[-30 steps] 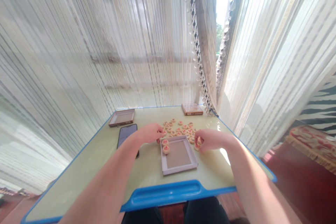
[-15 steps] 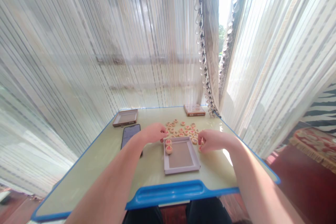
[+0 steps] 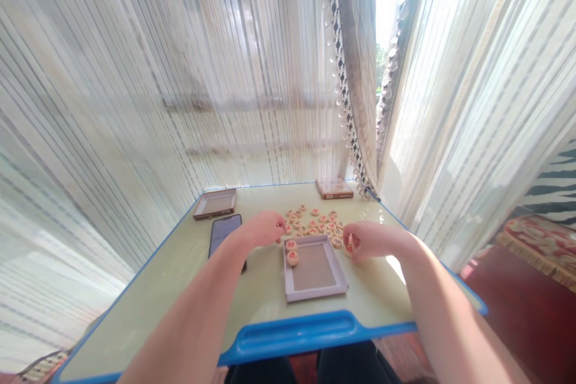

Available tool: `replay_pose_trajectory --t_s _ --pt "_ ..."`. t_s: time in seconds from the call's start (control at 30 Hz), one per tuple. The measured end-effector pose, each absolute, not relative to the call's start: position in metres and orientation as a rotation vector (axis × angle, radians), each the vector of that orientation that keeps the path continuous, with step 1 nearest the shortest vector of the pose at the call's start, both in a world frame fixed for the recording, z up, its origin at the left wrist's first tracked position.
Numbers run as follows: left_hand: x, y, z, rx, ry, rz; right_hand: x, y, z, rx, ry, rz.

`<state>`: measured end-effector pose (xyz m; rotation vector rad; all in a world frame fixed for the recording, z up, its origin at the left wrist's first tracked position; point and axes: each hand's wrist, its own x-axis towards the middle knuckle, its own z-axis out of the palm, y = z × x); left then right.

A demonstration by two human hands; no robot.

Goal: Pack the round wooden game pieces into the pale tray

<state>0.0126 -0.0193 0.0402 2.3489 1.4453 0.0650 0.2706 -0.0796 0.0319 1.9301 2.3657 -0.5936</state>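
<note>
Round pale Chinese chess pieces (image 3: 314,229) with red or dark characters lie scattered beyond the near box tray (image 3: 344,289). Two red-marked pieces sit inside that tray along its left side, the nearer one (image 3: 293,258) just in front of the other. My left hand (image 3: 269,228) hovers by the tray's far left corner with its fingers pinched together; what they hold, if anything, is hidden. To the right of the tray, my right hand (image 3: 366,240) has its thumb and fingers closed around a red-marked Chinese chess piece (image 3: 350,248).
A phone (image 3: 220,230) lies left of my left hand, partly covered by the forearm. Behind it is a shallow box lid (image 3: 216,203). A flat printed box (image 3: 333,188) rests at the table's far right. String curtains (image 3: 252,72) hang beyond the blue-edged table (image 3: 171,288).
The view has shifted slightly. My right hand's fingers have turned, showing more of the red-marked piece between them. My left hand stays near the tray's far left corner.
</note>
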Motion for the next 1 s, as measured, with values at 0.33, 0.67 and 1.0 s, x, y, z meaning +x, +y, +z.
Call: replay_pose_trajectory --t_s 0.33,0.67,1.0 --pt "0.015 -0.021 0.042 2.339 1.471 0.002 0.27 -0.079 0.031 1.957 2.382 -0.491" --pt "0.018 -0.026 0.044 2.372 1.49 -0.069 0.23 -0.1 0.034 1.613 2.848 -0.617" --pt "0.029 -0.039 0.051 2.529 1.567 -0.078 0.205 -0.097 0.024 1.604 2.79 -0.413"
